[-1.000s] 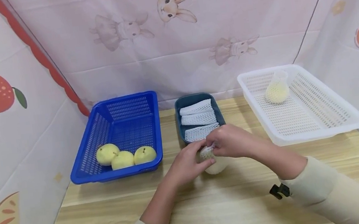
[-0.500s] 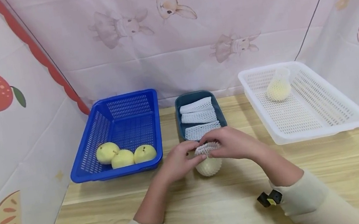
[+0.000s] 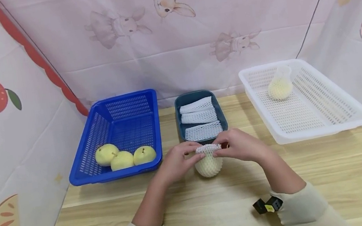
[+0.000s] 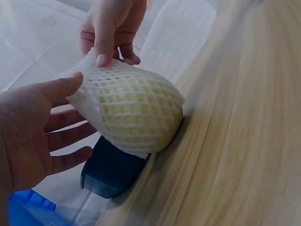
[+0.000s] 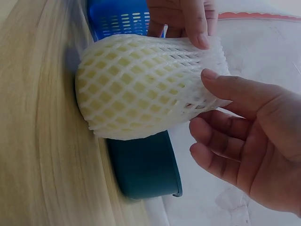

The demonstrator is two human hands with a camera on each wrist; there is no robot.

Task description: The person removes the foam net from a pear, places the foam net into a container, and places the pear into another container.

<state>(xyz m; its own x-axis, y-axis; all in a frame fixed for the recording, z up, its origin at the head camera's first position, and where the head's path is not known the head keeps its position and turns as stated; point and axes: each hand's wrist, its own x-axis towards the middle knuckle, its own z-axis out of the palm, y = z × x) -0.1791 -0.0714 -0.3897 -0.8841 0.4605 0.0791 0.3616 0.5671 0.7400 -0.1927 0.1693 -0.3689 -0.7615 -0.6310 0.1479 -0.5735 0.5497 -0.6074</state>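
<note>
A yellow pear point(image 5: 127, 87) stands on the table inside a white foam net sleeve point(image 3: 208, 155). Its lower end shows past the sleeve's edge in the left wrist view. My left hand point(image 3: 179, 161) pinches the sleeve's gathered top from the left, thumb in front. From the right, my right hand point(image 3: 239, 145) pinches the same top between thumb and fingers. Behind them, a dark green tray point(image 3: 220, 113) holds flat foam net sleeves point(image 3: 203, 131). Some fingertips are hidden behind the net.
At left, a blue basket point(image 3: 157, 131) holds 3 bare pears point(image 3: 122, 160). A white basket point(image 3: 309, 133) at right contains a netted pear point(image 3: 280, 87). Wood-grain table point(image 3: 214, 214) runs in front; a printed cloth point(image 3: 189, 66) hangs behind.
My right hand has shifted from over the pear's top to the sleeve's right side. The sleeve's top now stands up evenly between both hands, and the pear sits slightly left of before.
</note>
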